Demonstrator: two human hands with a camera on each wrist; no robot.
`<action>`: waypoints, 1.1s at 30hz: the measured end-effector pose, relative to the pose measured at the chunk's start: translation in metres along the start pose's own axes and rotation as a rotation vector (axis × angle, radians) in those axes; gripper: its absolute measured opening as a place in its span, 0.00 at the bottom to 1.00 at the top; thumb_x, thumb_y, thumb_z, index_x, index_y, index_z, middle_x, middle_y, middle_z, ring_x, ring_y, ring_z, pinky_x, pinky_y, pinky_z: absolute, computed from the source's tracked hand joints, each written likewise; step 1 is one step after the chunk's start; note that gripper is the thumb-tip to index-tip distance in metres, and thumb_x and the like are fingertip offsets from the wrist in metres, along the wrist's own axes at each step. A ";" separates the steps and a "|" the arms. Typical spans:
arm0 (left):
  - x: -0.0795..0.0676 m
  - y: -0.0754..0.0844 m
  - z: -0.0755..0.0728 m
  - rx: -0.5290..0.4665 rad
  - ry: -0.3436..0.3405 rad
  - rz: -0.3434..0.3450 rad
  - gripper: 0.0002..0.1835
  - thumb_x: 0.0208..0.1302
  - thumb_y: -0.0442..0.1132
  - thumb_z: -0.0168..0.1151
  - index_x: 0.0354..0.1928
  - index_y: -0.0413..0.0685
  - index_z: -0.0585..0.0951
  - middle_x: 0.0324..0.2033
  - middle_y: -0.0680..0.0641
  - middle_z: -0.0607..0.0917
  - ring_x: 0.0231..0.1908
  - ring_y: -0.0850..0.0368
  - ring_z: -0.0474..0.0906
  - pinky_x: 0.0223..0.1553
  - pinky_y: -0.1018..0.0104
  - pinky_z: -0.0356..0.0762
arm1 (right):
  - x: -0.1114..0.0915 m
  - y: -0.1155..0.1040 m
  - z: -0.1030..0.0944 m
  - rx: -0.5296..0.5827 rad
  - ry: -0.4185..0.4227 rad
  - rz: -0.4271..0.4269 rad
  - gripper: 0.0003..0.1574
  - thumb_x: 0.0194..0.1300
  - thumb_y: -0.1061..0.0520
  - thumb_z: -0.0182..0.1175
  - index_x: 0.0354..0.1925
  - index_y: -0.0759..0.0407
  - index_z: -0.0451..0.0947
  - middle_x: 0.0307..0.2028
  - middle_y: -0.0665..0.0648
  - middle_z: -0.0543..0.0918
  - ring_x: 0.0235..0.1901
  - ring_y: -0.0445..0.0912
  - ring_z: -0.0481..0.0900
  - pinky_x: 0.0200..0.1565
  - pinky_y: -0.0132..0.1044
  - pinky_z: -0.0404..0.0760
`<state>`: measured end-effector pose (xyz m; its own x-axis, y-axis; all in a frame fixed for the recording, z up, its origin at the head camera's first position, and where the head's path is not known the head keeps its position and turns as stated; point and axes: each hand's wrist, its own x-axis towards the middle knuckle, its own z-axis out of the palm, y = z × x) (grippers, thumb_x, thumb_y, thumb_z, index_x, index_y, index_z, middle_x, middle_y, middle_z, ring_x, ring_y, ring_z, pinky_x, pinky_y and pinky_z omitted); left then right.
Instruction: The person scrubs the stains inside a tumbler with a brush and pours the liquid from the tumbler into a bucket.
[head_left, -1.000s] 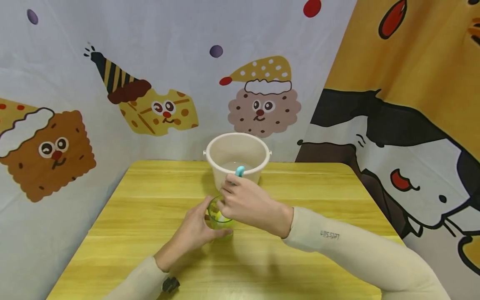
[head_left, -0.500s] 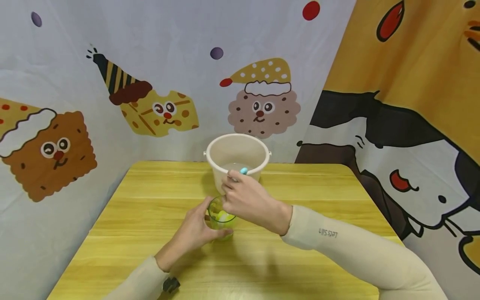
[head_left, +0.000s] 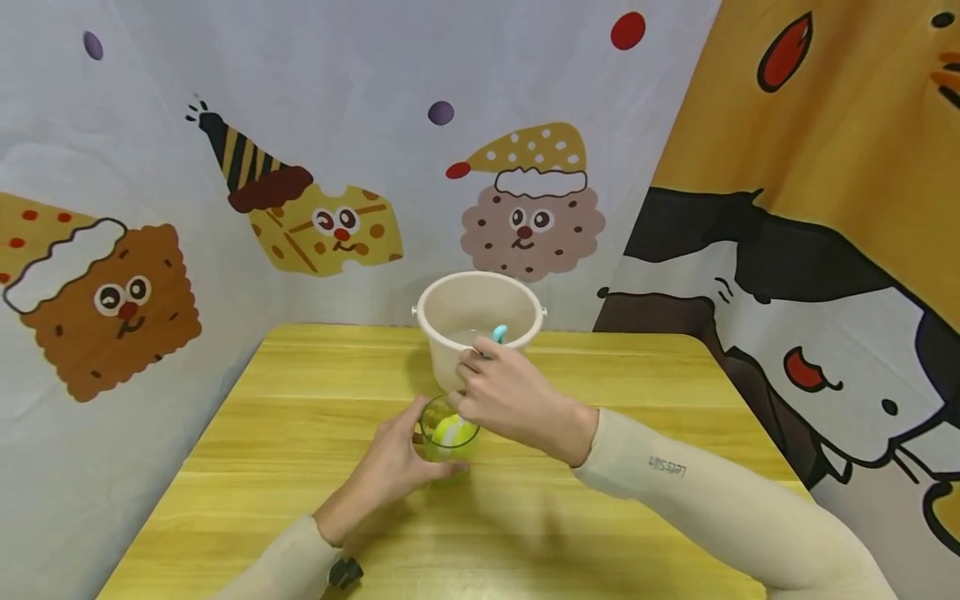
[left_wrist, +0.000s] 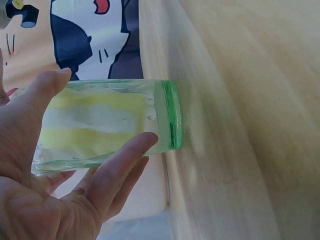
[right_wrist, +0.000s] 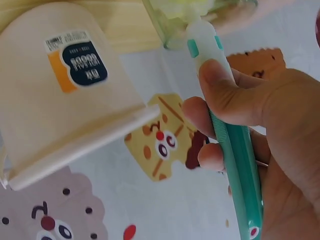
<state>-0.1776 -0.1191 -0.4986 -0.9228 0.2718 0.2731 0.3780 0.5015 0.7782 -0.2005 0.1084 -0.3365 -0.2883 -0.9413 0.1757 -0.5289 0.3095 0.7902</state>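
Observation:
My left hand [head_left: 390,454] grips a clear green-tinted glass [left_wrist: 162,100] from its left side, thumb and fingers around the wall. The glass stands upright on the table. With my right hand [head_left: 517,404] I hold the teal-and-white handle of a sponge cup brush [right_wrist: 237,170], thumb pressed along the handle and fingers curled round it. The handle leans to the right over the glass, its blue end sticking up past my fist. Inside the glass sits the brush's yellow-and-white striped sponge head [head_left: 455,432], which fills much of it in the left wrist view.
Just behind my hands a cream bucket [head_left: 444,362] stands near the table's back edge, some water in its bottom. Beyond the wooden table [head_left: 300,417] hangs a cloth backdrop [head_left: 337,67] with cartoon prints.
My right hand has shifted slightly right, tilting the brush handle further over. More of the sponge head shows in the glass. The left hand keeps its grip.

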 end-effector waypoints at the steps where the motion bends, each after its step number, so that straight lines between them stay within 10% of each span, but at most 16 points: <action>1: -0.001 0.010 -0.003 0.009 -0.010 -0.048 0.45 0.55 0.59 0.95 0.71 0.63 0.79 0.55 0.47 0.93 0.53 0.47 0.93 0.48 0.54 0.99 | -0.001 0.002 -0.002 0.008 0.005 0.006 0.03 0.75 0.42 0.78 0.45 0.33 0.95 0.44 0.49 0.98 0.50 0.47 0.92 0.60 0.43 0.75; 10: -0.002 0.019 -0.003 0.024 -0.020 -0.156 0.49 0.52 0.52 0.98 0.74 0.64 0.79 0.58 0.51 0.93 0.57 0.53 0.92 0.56 0.57 0.97 | -0.014 0.013 -0.010 0.026 0.068 0.040 0.05 0.72 0.43 0.80 0.44 0.34 0.95 0.42 0.49 0.96 0.47 0.48 0.89 0.57 0.43 0.76; 33: 0.001 0.018 -0.004 0.018 -0.038 -0.088 0.46 0.56 0.52 0.96 0.72 0.60 0.78 0.54 0.52 0.92 0.52 0.59 0.90 0.51 0.65 0.95 | -0.007 0.002 0.000 0.007 0.265 0.072 0.10 0.71 0.54 0.78 0.36 0.40 0.87 0.33 0.49 0.94 0.36 0.46 0.88 0.52 0.38 0.80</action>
<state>-0.1719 -0.1131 -0.4821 -0.9491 0.2570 0.1823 0.2974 0.5397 0.7876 -0.1996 0.1159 -0.3365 -0.1069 -0.9188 0.3799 -0.5200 0.3773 0.7663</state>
